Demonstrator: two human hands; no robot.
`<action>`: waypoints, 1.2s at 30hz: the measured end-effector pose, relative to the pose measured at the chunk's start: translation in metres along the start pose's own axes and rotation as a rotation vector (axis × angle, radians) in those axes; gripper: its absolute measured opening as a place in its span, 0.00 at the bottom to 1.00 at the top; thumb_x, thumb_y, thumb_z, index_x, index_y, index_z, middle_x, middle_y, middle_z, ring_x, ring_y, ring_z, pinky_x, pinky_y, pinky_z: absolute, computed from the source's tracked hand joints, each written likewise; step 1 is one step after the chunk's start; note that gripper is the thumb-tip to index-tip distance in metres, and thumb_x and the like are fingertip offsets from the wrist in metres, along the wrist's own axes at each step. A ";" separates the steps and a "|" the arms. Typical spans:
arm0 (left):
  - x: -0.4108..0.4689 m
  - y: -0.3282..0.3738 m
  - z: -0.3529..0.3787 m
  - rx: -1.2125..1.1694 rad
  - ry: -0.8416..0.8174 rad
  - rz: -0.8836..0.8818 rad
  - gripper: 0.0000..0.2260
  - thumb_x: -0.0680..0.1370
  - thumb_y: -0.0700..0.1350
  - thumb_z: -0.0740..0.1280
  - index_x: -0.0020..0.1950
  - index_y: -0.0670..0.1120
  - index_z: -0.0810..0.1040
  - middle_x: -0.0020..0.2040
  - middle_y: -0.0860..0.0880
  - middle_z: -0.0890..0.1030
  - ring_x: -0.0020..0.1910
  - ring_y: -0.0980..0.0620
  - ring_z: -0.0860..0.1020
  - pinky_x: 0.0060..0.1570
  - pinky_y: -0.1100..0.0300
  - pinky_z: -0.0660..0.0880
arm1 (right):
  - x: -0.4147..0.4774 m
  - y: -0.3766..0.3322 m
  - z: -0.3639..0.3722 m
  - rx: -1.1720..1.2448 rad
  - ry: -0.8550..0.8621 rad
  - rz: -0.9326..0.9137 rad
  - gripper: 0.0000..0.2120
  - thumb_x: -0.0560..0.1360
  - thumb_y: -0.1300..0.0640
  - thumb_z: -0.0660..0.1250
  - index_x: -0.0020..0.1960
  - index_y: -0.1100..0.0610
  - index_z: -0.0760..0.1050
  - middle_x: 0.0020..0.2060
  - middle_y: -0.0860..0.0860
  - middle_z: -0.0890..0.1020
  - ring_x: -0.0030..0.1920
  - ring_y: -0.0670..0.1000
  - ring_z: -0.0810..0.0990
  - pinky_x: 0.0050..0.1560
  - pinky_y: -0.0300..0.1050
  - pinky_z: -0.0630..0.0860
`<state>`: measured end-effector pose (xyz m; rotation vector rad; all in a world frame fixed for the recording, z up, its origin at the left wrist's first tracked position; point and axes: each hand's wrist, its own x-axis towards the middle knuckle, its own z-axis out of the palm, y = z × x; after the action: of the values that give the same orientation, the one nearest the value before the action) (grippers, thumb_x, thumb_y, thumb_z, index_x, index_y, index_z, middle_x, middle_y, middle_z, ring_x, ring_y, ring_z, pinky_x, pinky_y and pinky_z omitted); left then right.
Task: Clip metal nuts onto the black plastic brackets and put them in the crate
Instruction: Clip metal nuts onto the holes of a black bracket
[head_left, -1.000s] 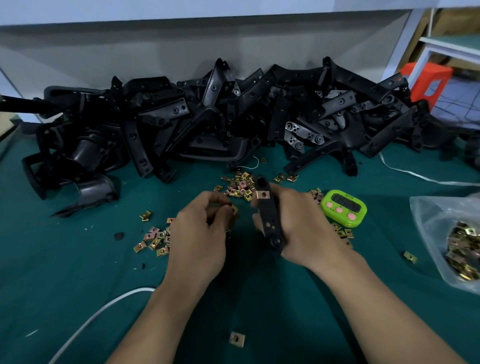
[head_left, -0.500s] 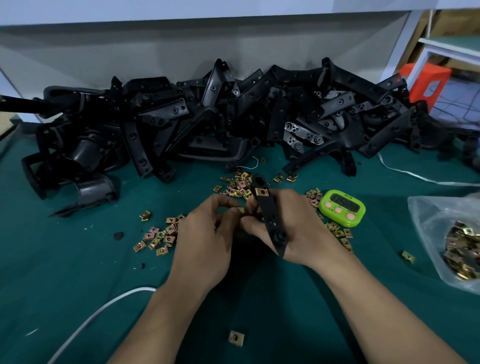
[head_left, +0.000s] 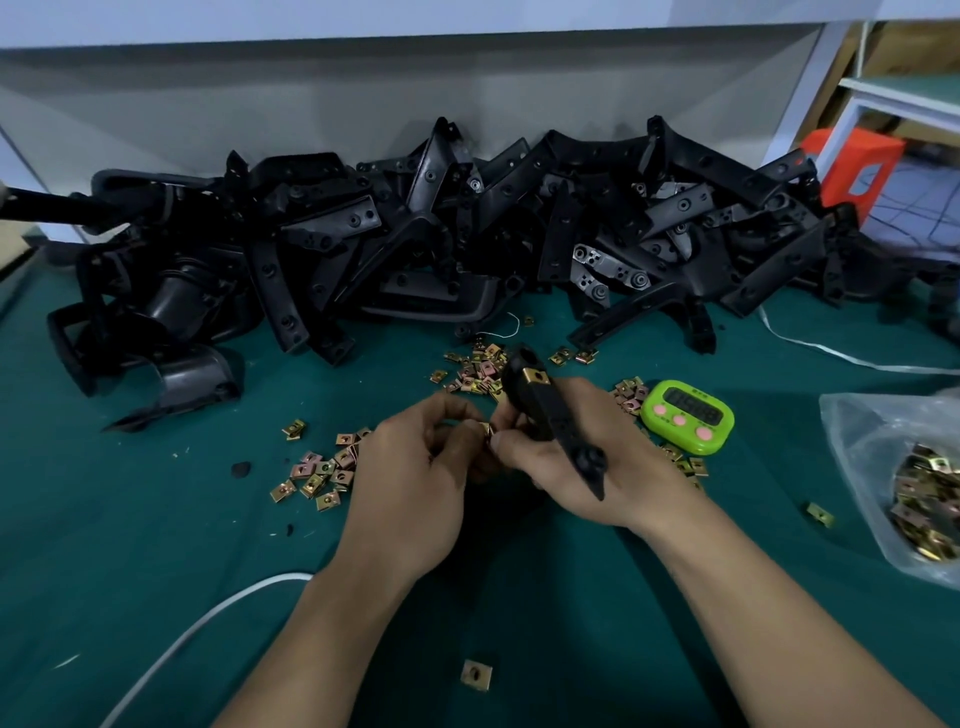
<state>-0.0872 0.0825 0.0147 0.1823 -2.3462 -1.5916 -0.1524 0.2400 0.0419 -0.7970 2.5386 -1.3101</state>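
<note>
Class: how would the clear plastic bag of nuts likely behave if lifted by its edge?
The clear plastic bag looks thin and crumpled, so probably floppy. The heaped nuts inside would likely sag heavily and shift.

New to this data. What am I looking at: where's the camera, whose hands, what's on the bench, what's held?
No machine here: a person works bare-handed, and the single view comes from a wide-angle camera on their head, looking forward and down. The right hand grips a black plastic bracket that carries one brass-coloured clip nut at its far end. The left hand pinches a second nut right beside the bracket. On the green mat lie a big pile of brackets at the back, loose nuts scattered in front, a green timer, a clear bag of more nuts at the right, and a white cable. I see no crate.
</note>
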 end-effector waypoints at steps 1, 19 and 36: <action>0.000 0.000 0.000 0.006 0.003 0.001 0.10 0.82 0.40 0.67 0.43 0.52 0.80 0.33 0.52 0.84 0.33 0.50 0.82 0.34 0.52 0.78 | 0.000 0.000 0.000 -0.006 -0.001 -0.007 0.05 0.74 0.57 0.72 0.40 0.50 0.78 0.32 0.46 0.81 0.36 0.47 0.79 0.40 0.52 0.77; 0.007 -0.002 -0.001 0.034 0.177 -0.068 0.11 0.79 0.41 0.71 0.40 0.54 0.83 0.35 0.59 0.85 0.34 0.62 0.83 0.34 0.70 0.75 | 0.000 0.004 0.007 -0.248 0.213 0.043 0.02 0.75 0.56 0.66 0.44 0.53 0.75 0.36 0.50 0.82 0.39 0.56 0.80 0.41 0.55 0.79; 0.006 0.009 -0.007 -0.587 0.170 -0.158 0.06 0.78 0.39 0.71 0.42 0.48 0.85 0.43 0.42 0.87 0.44 0.45 0.87 0.41 0.67 0.78 | -0.005 0.009 0.000 -0.685 0.323 0.051 0.25 0.64 0.64 0.71 0.56 0.44 0.72 0.28 0.45 0.68 0.37 0.59 0.79 0.37 0.47 0.65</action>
<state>-0.0897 0.0781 0.0262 0.3569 -1.6871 -2.1646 -0.1518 0.2467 0.0345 -0.6433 3.2958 -0.5614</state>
